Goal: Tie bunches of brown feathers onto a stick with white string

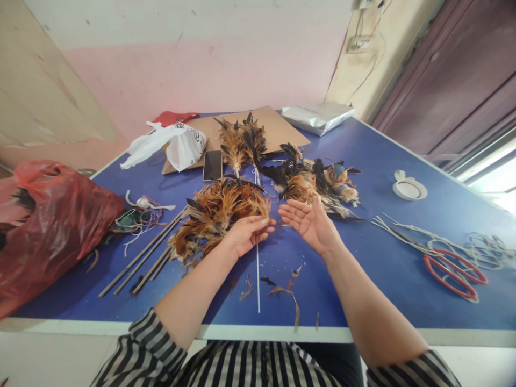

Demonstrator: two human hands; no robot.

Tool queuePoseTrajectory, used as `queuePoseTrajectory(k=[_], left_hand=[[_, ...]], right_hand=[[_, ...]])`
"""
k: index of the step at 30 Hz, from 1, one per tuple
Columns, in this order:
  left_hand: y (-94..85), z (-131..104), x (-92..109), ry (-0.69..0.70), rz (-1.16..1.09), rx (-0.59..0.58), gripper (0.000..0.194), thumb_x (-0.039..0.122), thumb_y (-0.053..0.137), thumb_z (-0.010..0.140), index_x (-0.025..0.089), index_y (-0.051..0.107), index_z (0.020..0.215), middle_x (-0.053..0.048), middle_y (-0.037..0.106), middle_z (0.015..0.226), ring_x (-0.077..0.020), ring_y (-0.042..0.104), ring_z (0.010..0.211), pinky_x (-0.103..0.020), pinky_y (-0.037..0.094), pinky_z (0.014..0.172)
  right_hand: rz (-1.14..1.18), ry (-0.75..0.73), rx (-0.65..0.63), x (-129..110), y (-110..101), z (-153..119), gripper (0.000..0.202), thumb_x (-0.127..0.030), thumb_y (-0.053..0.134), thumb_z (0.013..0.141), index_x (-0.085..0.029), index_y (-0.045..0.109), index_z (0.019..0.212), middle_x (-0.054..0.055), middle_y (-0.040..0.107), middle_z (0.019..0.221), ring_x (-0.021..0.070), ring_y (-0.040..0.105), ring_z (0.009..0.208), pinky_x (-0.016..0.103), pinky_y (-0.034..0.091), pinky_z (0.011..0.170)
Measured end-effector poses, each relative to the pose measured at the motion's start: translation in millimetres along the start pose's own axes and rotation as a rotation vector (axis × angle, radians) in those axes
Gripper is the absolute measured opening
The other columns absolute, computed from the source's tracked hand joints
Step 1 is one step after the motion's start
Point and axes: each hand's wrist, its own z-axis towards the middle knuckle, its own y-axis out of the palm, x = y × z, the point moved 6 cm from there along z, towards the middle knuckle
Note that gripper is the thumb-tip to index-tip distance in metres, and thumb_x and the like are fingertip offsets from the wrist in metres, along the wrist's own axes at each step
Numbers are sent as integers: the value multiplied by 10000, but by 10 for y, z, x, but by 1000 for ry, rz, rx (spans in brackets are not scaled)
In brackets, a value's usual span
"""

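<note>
My left hand (250, 234) is closed in a pinch, thumb against the fingers, at the right edge of a heap of orange-brown feathers (220, 212). A small orange feather (266, 207) stands up at its fingertips; its lower end is hidden. Opposite it, my right hand (308, 220) is open, palm turned up and fingers stretched out, holding nothing. Just beyond my right hand lies a pile of black and tan feathers (302, 188). Two tied feather bunches (242, 142) rest farther back on a cardboard sheet (278, 126).
Several thin sticks (149, 252) lie left of the heap, beside tangled string (141, 217) and a red plastic bag (52, 231). A phone (212, 165) and white bag (185, 145) sit behind. Rightward are red-handled scissors (455, 274), cord (484, 250) and a tape roll (410, 189).
</note>
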Motion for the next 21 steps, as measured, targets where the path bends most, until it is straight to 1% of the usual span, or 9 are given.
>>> queuePoseTrajectory(k=[2,4,6,8,11,14,17,21], left_hand=[[46,-15,-50,-73,-63,-55,74,90,604,723,85,608,797,-105,669,903,-117,646,697,-157,509,561],[93,-34,-93,-134,-125,-111,71,82,581,741,82,604,807,-118,663,935,-142,650,759,-165,514,594],[128,-50,-124,-171,-180,-154,79,82,571,748,78,602,821,-129,657,956,-167,647,815,-168,515,622],[150,-59,-138,-185,-226,-184,96,80,564,752,80,605,840,-124,661,939,-177,643,839,-165,515,633],[167,-61,-138,-183,-261,-212,126,60,550,756,81,613,863,-104,671,883,-163,648,809,-158,514,626],[166,-53,-138,-172,-253,-213,107,35,542,752,68,621,817,-94,676,820,-142,655,744,-152,515,618],[144,-35,-146,-151,-220,-190,82,28,554,742,65,618,777,-78,674,752,-124,653,699,-147,515,619],[122,-23,-157,-131,-145,-143,43,49,594,721,73,611,752,-67,669,711,-111,648,658,-139,508,585]], right_hand=[[-103,-181,13,-54,30,-29,502,-551,342,832,-152,555,1049,138,599,1108,223,560,1040,404,400,935],[-252,-327,-7,-91,93,-84,445,-501,389,838,-183,527,1116,111,580,1149,220,528,1085,415,367,966],[-429,-425,-57,-103,180,-146,440,-477,429,829,-205,500,1167,94,558,1183,224,497,1120,416,349,983],[-605,-487,-112,-101,264,-198,467,-474,457,815,-213,481,1201,88,532,1218,232,473,1144,408,337,994],[-797,-531,-159,-87,337,-239,513,-498,445,809,-208,462,1232,89,508,1247,249,459,1153,407,342,989],[-887,-547,-175,-74,361,-245,536,-517,418,813,-202,452,1245,92,507,1250,261,463,1146,417,356,973],[-899,-543,-183,-58,367,-236,542,-520,414,814,-200,452,1250,93,504,1254,262,458,1152,423,338,985],[-820,-504,-197,-33,368,-221,526,-515,414,817,-202,470,1236,88,526,1230,258,469,1143,414,342,983]])
